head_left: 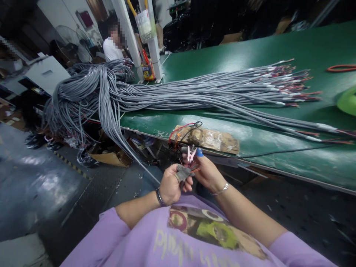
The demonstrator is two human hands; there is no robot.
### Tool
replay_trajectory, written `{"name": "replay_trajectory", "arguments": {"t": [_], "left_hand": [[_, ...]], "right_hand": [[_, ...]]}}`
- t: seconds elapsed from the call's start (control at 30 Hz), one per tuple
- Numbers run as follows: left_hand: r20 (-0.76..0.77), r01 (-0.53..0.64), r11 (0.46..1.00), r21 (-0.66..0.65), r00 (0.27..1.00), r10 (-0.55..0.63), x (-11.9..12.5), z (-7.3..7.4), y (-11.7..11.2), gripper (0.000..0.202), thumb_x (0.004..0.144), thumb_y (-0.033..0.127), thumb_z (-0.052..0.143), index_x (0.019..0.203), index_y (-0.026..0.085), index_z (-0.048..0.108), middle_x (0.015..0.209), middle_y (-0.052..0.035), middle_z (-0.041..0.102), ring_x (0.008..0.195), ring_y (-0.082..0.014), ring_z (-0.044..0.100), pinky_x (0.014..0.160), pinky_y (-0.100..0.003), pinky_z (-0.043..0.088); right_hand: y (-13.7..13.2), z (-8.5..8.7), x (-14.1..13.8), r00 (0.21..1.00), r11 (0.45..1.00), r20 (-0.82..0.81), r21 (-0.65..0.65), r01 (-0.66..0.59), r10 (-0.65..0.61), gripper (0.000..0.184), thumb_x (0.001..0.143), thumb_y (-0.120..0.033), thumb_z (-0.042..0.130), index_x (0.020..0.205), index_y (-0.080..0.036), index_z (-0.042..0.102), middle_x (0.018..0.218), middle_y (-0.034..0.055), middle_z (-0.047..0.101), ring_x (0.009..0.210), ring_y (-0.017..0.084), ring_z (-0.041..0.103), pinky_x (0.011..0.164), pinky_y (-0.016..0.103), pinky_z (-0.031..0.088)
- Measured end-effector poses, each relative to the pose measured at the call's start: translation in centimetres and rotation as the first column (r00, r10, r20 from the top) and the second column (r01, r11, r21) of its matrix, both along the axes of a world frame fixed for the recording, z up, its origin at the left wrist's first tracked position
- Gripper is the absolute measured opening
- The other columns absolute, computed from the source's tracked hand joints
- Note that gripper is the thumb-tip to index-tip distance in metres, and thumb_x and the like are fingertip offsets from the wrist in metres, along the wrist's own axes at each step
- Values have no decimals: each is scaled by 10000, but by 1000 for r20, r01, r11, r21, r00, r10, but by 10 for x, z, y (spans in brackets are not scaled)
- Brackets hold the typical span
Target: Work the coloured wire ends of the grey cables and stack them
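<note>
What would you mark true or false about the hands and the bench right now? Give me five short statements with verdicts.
1. Wire ends show between the left hand and the right hand. True.
2. The blue cover is on the left thumb. False: the blue cover is on the right thumb.
3. The gray cables stretch in a long bundle across the green table. True.
4. The pink clip lies on the table, away from both hands. False: the pink clip is at the right hand's fingers.
5. A brown board lies at the table's near edge. True.
</note>
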State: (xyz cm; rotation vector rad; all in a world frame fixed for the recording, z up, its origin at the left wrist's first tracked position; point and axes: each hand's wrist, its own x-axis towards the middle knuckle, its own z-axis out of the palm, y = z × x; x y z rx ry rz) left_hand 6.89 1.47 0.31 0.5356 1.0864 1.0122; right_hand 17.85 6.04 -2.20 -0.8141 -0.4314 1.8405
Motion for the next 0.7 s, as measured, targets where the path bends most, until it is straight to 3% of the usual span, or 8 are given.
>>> {"name": "replay_trajectory", "arguments": {"t": [0.2,0.37,0.53,0.7], "left_hand": [[13,-22,1000,-17,1000,22,2,5,0,461,438,460,818,619,180,500,435,24,586,298,-88,476,311,-170,254],[-4,-5,1000,-24,1000,5,3,1,0,443,439,456,810,602,175,508,430,22,586,297,-84,477,310,-168,262],[-16,8,1000,-10,1000,-8,3,1,1,466,438,482,813,596,175,501,423,22,581,293,-84,482,307,-163,247],[-26,8,999,40,1000,-7,0,3,-3,510,445,529,827,591,175,491,432,21,585,295,-81,484,303,-161,250]], "right_hand": [[8,-8,1,981,995,-177,-42,-94,85,360,623,-504,834,776,-200,718,687,-29,722,555,89,606,551,205,524],[9,-11,-1,981,995,-188,-69,-68,54,246,700,-417,810,716,-194,706,641,-27,716,498,86,592,509,194,518],[8,-8,-4,978,993,-206,-110,-37,14,276,667,-416,831,764,-184,719,637,-24,709,507,87,599,490,179,516],[7,-10,-2,979,996,-194,-62,-67,54,268,687,-432,813,775,-199,714,661,-24,707,537,91,600,524,187,526]]}}
